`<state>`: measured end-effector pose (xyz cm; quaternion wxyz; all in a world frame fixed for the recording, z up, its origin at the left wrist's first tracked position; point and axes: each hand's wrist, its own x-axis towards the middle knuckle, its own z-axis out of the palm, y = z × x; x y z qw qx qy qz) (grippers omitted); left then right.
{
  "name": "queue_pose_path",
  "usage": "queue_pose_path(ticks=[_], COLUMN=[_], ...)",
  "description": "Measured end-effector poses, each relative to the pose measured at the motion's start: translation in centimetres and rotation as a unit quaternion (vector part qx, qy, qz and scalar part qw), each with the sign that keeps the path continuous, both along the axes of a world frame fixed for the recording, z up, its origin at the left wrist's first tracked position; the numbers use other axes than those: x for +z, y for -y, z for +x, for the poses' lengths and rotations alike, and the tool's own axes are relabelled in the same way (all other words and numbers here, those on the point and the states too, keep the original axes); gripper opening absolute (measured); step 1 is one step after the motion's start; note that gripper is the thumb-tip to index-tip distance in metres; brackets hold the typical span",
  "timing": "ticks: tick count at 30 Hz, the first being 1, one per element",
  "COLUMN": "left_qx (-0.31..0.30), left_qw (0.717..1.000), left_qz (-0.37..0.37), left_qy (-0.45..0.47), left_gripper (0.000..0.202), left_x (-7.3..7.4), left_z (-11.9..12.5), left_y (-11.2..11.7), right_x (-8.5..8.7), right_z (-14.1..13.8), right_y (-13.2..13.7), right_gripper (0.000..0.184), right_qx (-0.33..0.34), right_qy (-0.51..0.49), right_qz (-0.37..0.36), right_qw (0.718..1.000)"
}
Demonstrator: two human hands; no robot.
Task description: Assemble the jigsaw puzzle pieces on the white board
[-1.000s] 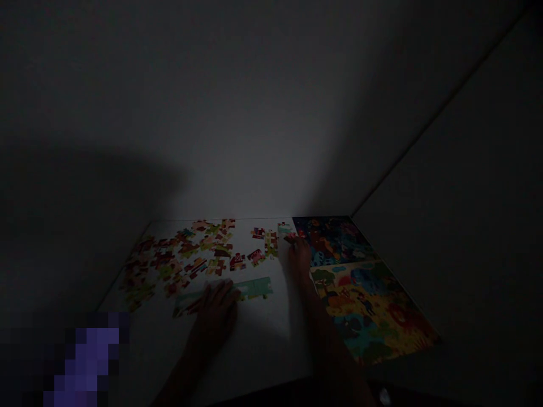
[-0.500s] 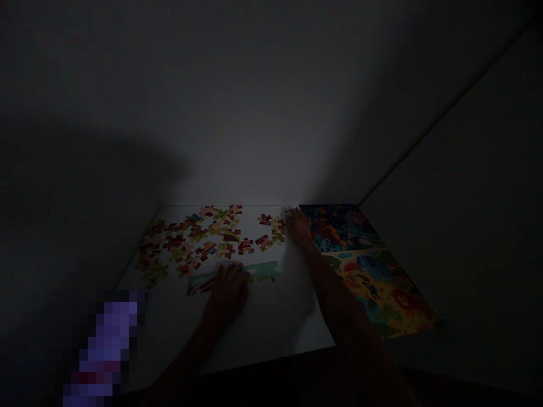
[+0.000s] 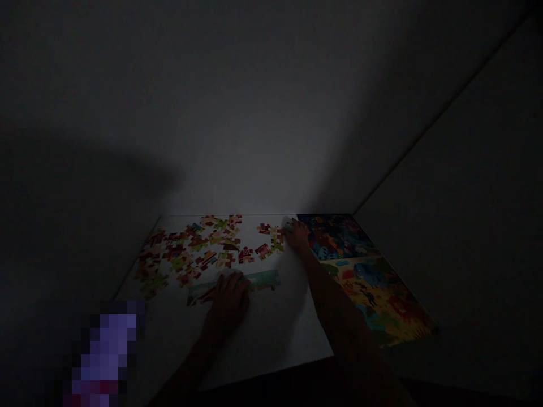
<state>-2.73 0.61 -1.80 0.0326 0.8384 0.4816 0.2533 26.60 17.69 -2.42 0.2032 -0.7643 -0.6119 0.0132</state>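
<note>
The scene is very dark. My left hand [image 3: 229, 302] lies flat on a joined green strip of puzzle pieces [image 3: 263, 280] on the white table [image 3: 271, 333], fingers spread over it. My right hand [image 3: 297, 234] reaches to the far edge of the table, its fingertips on a small pale green puzzle piece [image 3: 289, 225] beside the dark blue finished puzzle [image 3: 337, 234]. Several loose colourful puzzle pieces [image 3: 195, 249] lie scattered to the left of both hands.
A second finished puzzle [image 3: 377, 294], yellow and orange, lies at the table's right edge below the blue one. The table sits in a corner between two plain walls. A blurred purple patch covers the lower left.
The view shifted slightly. My right hand stayed at the far edge by the small green piece, moving a little. My left hand kept resting on the green strip.
</note>
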Motion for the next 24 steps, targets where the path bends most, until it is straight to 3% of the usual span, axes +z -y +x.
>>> queue_pose_path(ticks=[13,18,24], left_qx=[0.008,0.015,0.022], left_qw=[1.0,1.0,1.0], left_qz=[-0.028,-0.02,-0.014], left_qy=[0.005,0.009,0.008], left_gripper=[0.031,0.032,0.032], left_x=[1.2,1.3,1.4], left_z=[0.3,0.5,0.4], left_y=[0.3,0.4,0.5], right_x=[-1.1,-0.1,1.3], right_z=[1.0,1.1,0.5], right_y=[-0.1,0.4,2.4], right_gripper=[0.053,0.056,0.045], right_qx=[0.037,0.006,-0.03], right_qy=[-0.135,-0.194,-0.245], right_qz=[0.132,0.164,0.195], right_qw=[0.981,0.967,0.949])
